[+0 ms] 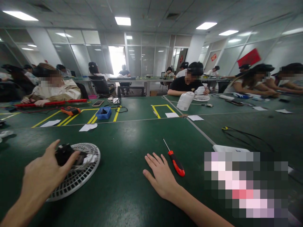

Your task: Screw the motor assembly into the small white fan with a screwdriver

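My left hand (44, 176) grips a black motor block (62, 153) that sits on a white round fan grille (80, 171) lying flat on the green table (123, 195). Thumb and fingers wrap around the block from either side. My right hand (161, 176) lies flat on the table with fingers stretched out and holds nothing. A screwdriver with a red and black handle (175, 162) lies just right of its fingertips, shaft pointing away from me.
A blurred patch (246, 183) covers the near right, with a white flat object (230, 148) behind it. A black cable (246, 135) lies further right. Across the table sit a blue tray (103, 113), paper slips, a white fan body (185, 101) and several seated people.
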The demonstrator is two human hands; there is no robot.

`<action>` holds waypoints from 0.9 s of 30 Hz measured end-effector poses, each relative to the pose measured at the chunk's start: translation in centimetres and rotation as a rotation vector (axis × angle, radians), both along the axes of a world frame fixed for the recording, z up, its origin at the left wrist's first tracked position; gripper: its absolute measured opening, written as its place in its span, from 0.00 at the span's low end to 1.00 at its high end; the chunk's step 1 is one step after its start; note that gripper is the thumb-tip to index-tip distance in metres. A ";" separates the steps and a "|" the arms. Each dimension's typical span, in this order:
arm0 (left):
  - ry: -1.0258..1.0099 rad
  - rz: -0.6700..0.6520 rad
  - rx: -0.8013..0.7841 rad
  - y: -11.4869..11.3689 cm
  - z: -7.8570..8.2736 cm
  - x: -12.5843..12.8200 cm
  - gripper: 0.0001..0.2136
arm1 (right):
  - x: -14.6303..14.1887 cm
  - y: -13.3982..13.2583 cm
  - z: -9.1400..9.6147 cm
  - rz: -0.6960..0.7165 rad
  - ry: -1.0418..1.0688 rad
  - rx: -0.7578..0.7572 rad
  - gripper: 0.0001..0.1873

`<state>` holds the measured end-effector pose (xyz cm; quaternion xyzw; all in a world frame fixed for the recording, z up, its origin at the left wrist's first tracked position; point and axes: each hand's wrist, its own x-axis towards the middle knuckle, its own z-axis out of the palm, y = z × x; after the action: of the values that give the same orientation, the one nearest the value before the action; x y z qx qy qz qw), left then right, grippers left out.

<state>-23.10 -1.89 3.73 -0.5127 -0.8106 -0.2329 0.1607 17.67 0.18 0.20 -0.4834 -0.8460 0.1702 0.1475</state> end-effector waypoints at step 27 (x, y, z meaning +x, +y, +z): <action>-0.203 -0.785 0.321 2.7 -5.0 18.0 0.33 | -0.6 -1.5 -1.6 0.413 0.270 0.348 0.12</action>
<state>-5.07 0.79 -1.32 -0.7248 -0.5196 -0.4488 0.0571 17.11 -1.34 -1.39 -0.2417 -0.9154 0.1117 0.3018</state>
